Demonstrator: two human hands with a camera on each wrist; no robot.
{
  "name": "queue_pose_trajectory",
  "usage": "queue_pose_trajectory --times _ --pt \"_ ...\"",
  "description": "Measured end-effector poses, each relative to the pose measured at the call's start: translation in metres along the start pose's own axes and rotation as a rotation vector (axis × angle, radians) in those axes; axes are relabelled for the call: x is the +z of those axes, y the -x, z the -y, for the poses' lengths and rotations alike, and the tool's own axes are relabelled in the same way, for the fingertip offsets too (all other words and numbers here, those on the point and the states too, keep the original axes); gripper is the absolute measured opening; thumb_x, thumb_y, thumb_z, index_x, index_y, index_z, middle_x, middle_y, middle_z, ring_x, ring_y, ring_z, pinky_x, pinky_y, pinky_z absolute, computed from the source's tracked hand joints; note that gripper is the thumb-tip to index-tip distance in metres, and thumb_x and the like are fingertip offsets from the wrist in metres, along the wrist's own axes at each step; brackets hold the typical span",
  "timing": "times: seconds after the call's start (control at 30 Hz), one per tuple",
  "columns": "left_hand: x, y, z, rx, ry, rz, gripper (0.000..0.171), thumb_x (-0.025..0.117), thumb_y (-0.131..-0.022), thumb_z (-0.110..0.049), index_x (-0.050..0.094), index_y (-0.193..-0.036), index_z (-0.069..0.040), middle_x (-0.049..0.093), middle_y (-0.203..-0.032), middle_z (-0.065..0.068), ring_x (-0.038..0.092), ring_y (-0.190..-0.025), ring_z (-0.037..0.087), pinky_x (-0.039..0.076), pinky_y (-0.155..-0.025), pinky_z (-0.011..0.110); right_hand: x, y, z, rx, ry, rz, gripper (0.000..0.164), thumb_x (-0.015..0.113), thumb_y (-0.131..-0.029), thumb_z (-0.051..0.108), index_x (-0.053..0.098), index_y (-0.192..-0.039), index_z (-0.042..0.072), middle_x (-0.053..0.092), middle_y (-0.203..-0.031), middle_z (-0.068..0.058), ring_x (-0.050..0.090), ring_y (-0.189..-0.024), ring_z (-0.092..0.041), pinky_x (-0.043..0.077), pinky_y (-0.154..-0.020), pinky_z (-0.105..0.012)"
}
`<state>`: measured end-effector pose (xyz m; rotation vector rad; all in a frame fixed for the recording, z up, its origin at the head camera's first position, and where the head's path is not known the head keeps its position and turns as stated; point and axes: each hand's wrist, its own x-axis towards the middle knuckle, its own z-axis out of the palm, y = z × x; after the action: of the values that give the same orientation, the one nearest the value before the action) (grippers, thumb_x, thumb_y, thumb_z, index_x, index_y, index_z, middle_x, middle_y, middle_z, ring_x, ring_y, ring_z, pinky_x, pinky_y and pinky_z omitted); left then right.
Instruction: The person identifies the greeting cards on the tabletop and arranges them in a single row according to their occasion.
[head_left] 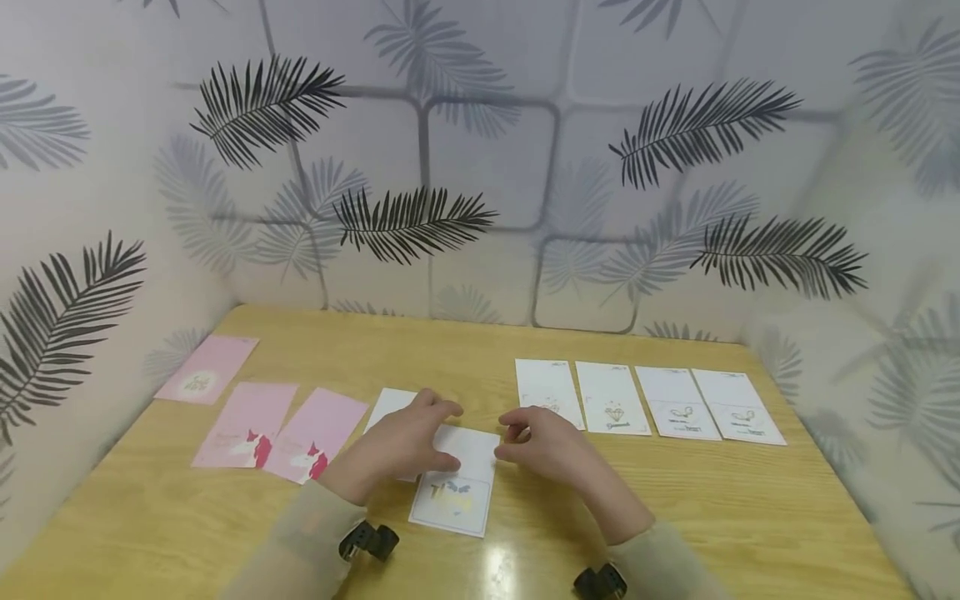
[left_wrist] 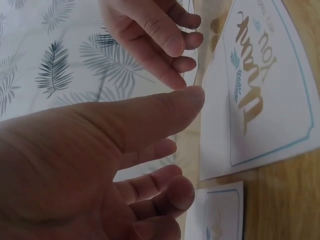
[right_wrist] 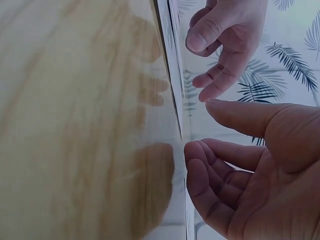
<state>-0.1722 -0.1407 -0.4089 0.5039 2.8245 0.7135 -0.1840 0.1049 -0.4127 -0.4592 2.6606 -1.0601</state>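
Observation:
A white thank-you card (head_left: 452, 507) with gold lettering and a blue border lies on the table in front of me. My left hand (head_left: 405, 439) hovers at its upper left, fingers relaxed and thumb over the card in the head view; nothing is gripped. My right hand (head_left: 551, 446) is just off the card's right edge, its fingers loosely bent and empty. Partly hidden behind the left hand lies a second white card (head_left: 387, 403). In the left wrist view, the gold "Thank You" print (left_wrist: 252, 75) and the corner of another bordered card (left_wrist: 222, 212) show.
On the left of the wooden table (head_left: 637, 517) lie pink cards: one with a pale round patch (head_left: 202, 375) and two with red figures (head_left: 251, 417). A row of several white cards (head_left: 613, 400) spans the back right. Leaf-patterned walls (head_left: 480, 167) enclose the table.

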Motion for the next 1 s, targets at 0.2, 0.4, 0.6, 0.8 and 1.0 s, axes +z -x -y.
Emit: queue_pose_trajectory --times 0.2,0.4,0.6,0.8,1.0 --pt "-0.0001 -0.0018 0.0042 0.052 -0.020 0.031 0.068 0.097 -0.088 -0.019 0.065 -0.146 -0.007 0.057 -0.138 0.011 0.063 -0.104 0.024 0.057 -0.094 0.048 -0.0016 0.0049 0.0011 -0.018 -0.004 0.026 0.046 0.088 -0.095 0.020 0.074 -0.135 0.001 0.073 -0.108 0.000 0.072 -0.107 -0.022 0.059 -0.084 -0.039" --pt "0.0011 -0.0036 0.0059 0.037 -0.032 0.040 0.064 0.095 -0.089 -0.017 0.066 -0.145 -0.006 0.058 -0.139 0.012 0.063 -0.109 0.026 0.055 -0.100 0.048 0.0003 0.0014 0.0012 -0.023 0.020 0.033 0.044 0.087 -0.095 0.020 0.075 -0.134 0.002 0.072 -0.108 0.002 0.069 -0.104 -0.018 0.056 -0.084 -0.038" --pt "-0.0005 -0.0045 0.0075 0.001 -0.034 0.044 0.063 0.095 -0.090 -0.021 0.067 -0.145 -0.006 0.057 -0.137 0.013 0.062 -0.107 0.025 0.055 -0.100 0.047 0.0041 -0.0012 -0.0024 -0.013 0.008 0.029 0.042 0.088 -0.095 0.018 0.076 -0.132 0.002 0.071 -0.105 0.002 0.066 -0.100 -0.017 0.055 -0.084 -0.038" --pt "-0.0001 -0.0057 0.0096 -0.010 -0.018 0.039 0.057 0.096 -0.089 -0.022 0.068 -0.136 -0.006 0.056 -0.134 0.013 0.061 -0.101 0.024 0.055 -0.097 0.046 0.0039 -0.0027 -0.0036 -0.012 -0.021 0.035 0.038 0.088 -0.095 0.017 0.077 -0.128 0.002 0.069 -0.102 0.001 0.061 -0.094 -0.017 0.052 -0.082 -0.036" --pt "0.0001 -0.0046 0.0093 -0.020 -0.024 0.041 0.064 0.096 -0.089 -0.025 0.065 -0.141 -0.004 0.057 -0.139 0.016 0.063 -0.104 0.025 0.056 -0.099 0.048 0.0047 -0.0020 -0.0023 -0.004 -0.025 0.041 0.038 0.088 -0.095 0.017 0.077 -0.127 0.002 0.067 -0.099 0.002 0.059 -0.090 -0.017 0.051 -0.079 -0.035"
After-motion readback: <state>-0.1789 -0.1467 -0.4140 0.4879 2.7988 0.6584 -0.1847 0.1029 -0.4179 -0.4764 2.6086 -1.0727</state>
